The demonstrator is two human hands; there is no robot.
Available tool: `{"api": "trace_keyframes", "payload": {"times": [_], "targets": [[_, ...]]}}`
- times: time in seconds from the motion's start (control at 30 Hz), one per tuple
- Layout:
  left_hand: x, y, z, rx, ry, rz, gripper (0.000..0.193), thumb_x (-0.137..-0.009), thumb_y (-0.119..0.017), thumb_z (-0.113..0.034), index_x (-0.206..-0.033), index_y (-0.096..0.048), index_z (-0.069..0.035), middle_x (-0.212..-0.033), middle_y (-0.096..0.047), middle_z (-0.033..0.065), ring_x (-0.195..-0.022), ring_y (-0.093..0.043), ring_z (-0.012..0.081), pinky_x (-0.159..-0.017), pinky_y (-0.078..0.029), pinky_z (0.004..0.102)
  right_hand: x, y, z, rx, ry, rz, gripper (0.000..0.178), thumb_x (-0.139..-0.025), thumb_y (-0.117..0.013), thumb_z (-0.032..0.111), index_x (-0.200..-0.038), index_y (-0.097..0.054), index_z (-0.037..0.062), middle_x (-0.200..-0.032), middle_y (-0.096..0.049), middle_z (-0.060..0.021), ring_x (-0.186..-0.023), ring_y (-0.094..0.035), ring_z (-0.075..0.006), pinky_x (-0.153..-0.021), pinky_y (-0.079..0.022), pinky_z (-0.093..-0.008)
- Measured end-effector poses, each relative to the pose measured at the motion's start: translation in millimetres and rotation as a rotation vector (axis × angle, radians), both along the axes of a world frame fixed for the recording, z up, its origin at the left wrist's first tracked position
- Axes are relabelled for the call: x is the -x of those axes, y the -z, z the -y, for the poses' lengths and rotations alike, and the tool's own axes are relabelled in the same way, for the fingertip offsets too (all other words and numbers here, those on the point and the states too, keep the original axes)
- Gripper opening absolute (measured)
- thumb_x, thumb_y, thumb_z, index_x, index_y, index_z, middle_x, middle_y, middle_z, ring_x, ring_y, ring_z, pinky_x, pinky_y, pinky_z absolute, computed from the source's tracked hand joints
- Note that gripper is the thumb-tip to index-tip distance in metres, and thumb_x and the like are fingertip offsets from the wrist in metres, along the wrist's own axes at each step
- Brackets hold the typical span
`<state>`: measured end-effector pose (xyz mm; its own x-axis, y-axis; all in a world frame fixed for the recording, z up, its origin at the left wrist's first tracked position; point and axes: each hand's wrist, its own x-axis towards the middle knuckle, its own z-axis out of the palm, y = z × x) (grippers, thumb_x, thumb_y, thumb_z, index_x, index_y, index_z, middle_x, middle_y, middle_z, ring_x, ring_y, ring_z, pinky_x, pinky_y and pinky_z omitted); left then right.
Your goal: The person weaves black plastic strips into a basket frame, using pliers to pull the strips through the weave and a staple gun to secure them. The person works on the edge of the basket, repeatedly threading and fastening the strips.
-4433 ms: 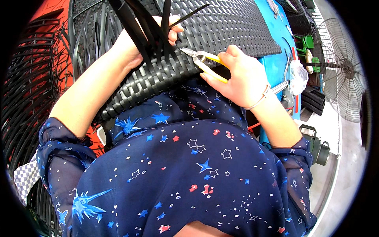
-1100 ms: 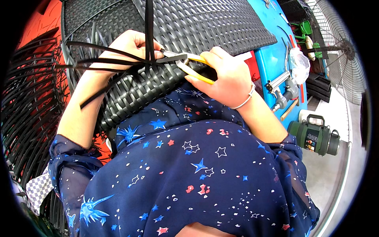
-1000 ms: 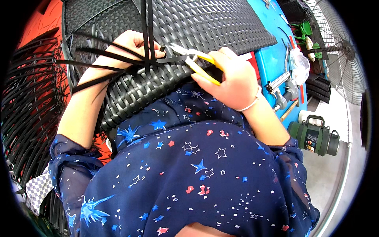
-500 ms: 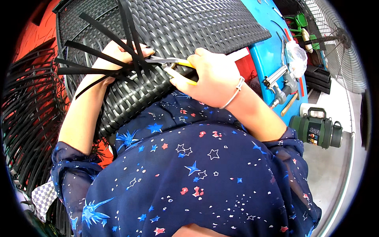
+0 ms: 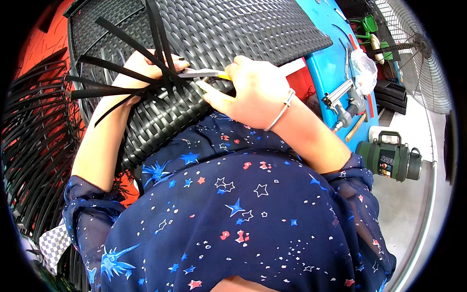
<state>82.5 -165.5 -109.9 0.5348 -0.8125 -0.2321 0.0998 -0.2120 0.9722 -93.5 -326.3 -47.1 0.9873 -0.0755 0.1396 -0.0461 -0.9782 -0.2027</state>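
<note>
A woven black rattan-style panel (image 5: pixel 228 31) lies under both my hands, its rounded edge toward me. Several loose flat black strips (image 5: pixel 125 38) fan out up and to the left from one spot near that edge. Around these strips my left hand (image 5: pixel 146 65) is closed, thumb toward the weave; the strips partly hide its fingers. My right hand (image 5: pixel 255 90) grips a pair of yellow-handled snips (image 5: pixel 194 74). Their metal blades point left and reach the base of the strips, beside my left thumb. The strips cover the blade tips.
At right, a blue table (image 5: pixel 323 68) holds an air tool (image 5: pixel 352 104), a clear plastic bag (image 5: pixel 364 73) and a wooden-handled tool (image 5: pixel 356 127). Farther right are a green jug (image 5: pixel 386 156) and a wire-guarded fan (image 5: pixel 423 46). Bundled black strands (image 5: pixel 36 126) stand at left.
My right hand has shifted slightly left with the snips. Its fingers have squeezed the handles closer, and the lower yellow handle is now hidden. My left hand has barely moved.
</note>
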Motion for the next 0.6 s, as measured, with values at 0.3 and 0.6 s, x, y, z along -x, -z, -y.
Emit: {"api": "trace_keyframes", "payload": {"times": [0.3, 0.6], "targets": [[4, 8, 16, -0.013, -0.134, -0.151, 0.02, -0.085, -0.073, -0.023, -0.094, -0.074, -0.005, -0.069, -0.063, -0.0037, -0.052, -0.047, 0.0036, -0.045, -0.031, 0.02, 17, -4, 32, -0.071, -0.024, 0.083, 0.037, -0.077, -0.075, 0.036, -0.079, -0.067, 0.0005, -0.073, -0.061, -0.0157, -0.064, -0.061, -0.032, -0.059, -0.048, -0.0391], [-5, 2, 10, 0.062, -0.146, -0.21, 0.044, -0.093, -0.057, -0.043, -0.101, -0.071, -0.002, -0.068, -0.06, -0.0026, -0.052, -0.047, 0.0059, -0.045, -0.032, 0.0203, 40, -12, 184, 0.049, 0.453, 0.23, 0.063, -0.08, -0.066, 0.059, -0.112, -0.066, 0.0039, -0.093, -0.06, -0.0136, -0.077, -0.061, -0.0234, -0.074, -0.048, -0.0333]]}}
